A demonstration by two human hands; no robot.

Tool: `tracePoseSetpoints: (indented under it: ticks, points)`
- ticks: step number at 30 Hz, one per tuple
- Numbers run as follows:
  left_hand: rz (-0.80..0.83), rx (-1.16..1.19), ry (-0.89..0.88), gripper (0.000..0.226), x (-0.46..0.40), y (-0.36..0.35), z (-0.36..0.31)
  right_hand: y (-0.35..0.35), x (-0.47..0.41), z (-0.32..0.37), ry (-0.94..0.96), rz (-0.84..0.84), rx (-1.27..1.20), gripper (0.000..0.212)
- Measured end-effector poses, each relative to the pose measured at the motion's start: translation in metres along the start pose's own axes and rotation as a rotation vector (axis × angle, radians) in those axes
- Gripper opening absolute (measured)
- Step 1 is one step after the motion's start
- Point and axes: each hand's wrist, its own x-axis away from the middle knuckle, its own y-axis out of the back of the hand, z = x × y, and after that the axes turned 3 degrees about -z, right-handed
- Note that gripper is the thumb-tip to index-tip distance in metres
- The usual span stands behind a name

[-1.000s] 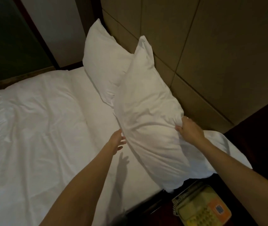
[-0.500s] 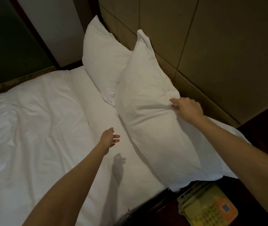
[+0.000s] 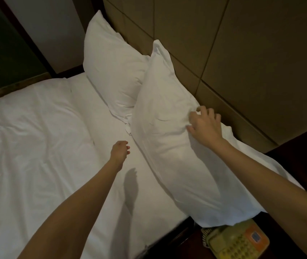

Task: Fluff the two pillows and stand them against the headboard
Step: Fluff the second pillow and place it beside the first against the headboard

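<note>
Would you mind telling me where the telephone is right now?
In the head view the telephone sits at the bottom right, on the dark nightstand beside the bed, just under the overhanging lower corner of the near pillow.

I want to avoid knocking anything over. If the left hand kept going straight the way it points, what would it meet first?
Probably the lower edge of the near white pillow, which the right hand grips; the left hand hovers close beside it, though depth is unclear.

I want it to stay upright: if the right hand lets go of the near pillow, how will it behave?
The near pillow is probably soft: its cover puckers under the right hand. It leans on the headboard, so it may slump. Its lower end overhangs the phone and could slide off.
</note>
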Motion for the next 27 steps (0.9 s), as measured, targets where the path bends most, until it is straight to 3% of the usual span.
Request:
tracePoseSetpoints:
  ticks: [7, 12, 17, 27]
  points:
    - [-0.043, -0.056, -0.181, 0.036, -0.07, 0.012, -0.046, -0.009, -0.079, 0.054, -0.052, 0.09, -0.137, 0.062]
    - [0.068, -0.208, -0.216, 0.038, -0.131, 0.007, -0.083, -0.02, -0.149, 0.075, -0.116, 0.151, -0.198, 0.062]
    - [0.143, -0.34, -0.297, 0.043, -0.174, -0.014, -0.106, -0.028, -0.193, 0.081, -0.211, 0.268, -0.292, 0.089]
    - [0.251, -0.578, -0.208, 0.048, -0.253, -0.062, -0.076, -0.054, -0.198, 0.075, -0.136, 0.1, -0.169, 0.088]
